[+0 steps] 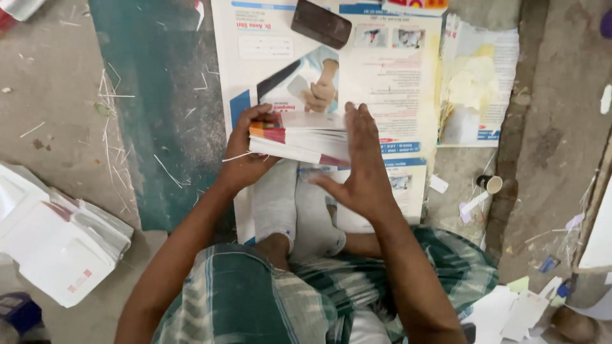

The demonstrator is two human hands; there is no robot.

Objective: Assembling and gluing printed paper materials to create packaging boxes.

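Between both hands [306, 153], fingers [258, 118] clasp a paper stack [299, 137].

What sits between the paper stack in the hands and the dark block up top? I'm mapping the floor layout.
In the head view, only the printed poster shows between the paper stack and the dark block; both lie over it.
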